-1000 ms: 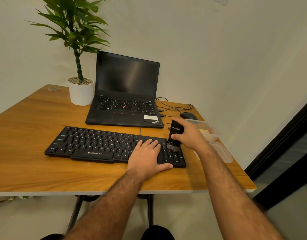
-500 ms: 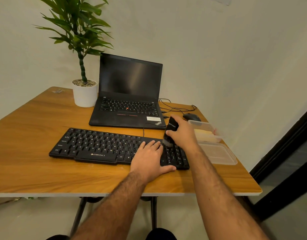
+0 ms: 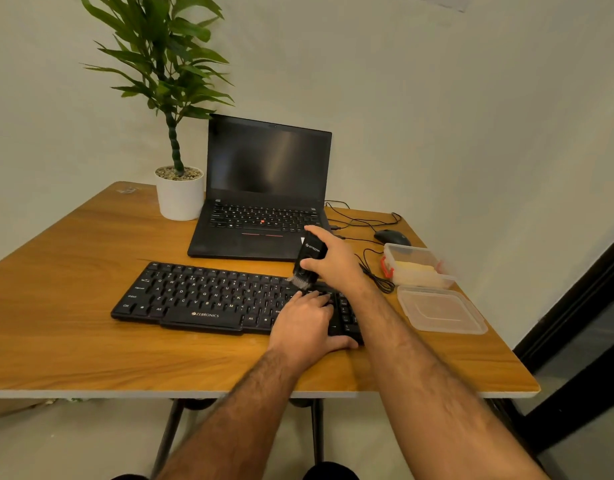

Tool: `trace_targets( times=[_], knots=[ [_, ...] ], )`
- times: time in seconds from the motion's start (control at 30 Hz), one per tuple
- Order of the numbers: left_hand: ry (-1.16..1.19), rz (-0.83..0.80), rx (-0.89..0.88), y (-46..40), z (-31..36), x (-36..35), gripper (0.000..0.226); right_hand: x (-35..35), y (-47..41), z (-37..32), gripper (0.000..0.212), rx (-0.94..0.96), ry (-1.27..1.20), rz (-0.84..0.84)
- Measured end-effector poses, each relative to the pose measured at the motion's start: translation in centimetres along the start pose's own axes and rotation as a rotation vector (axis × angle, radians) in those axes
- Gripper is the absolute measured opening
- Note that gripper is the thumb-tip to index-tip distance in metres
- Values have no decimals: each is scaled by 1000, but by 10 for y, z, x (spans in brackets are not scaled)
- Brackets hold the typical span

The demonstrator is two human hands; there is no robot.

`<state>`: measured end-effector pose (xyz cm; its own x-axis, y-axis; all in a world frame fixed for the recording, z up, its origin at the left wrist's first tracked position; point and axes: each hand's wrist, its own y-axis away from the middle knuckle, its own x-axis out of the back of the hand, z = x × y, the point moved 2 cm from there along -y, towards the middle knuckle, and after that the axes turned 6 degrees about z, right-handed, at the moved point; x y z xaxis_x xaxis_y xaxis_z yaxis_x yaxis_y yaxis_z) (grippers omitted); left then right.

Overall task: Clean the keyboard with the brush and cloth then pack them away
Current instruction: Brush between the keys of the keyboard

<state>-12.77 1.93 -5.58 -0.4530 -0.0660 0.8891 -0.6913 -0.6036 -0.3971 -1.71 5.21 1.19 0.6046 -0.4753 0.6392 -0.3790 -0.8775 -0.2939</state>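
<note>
Partly, the right end of the keyboard is covered by both hands, so the keys there cannot be read. The left hand lies flat on that end, fingers spread and loosely straight, gripping nothing, its thumb curled over the near edge. The right hand is wrapped around the black brush, hiding much of the handle's right side; the forefinger runs along its top. The brush stands tilted, its long axis running from the far upper end down toward the person, bristles pointing down and touching the keyboard's back rows just beyond the left fingertips. The keyboard lies lengthwise across the wooden table, in front of the laptop. In the open plastic box to the right sits something pale yellow, possibly the cloth, too blurred to tell. Its lid lies just nearer.
</note>
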Motion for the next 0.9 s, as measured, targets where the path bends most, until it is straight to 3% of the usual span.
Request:
trace_targets(
  times=[0.27,0.67,0.9],
  knots=[
    [-31,-49,10,1,0,4,92,54,6,24,74,-24,362,24],
    [-43,-65,24,3,4,8,90,68,45,52,73,-149,256,334],
    [-43,-78,34,2,4,8,90,95,47,53,77,-363,116,142]
  ],
)
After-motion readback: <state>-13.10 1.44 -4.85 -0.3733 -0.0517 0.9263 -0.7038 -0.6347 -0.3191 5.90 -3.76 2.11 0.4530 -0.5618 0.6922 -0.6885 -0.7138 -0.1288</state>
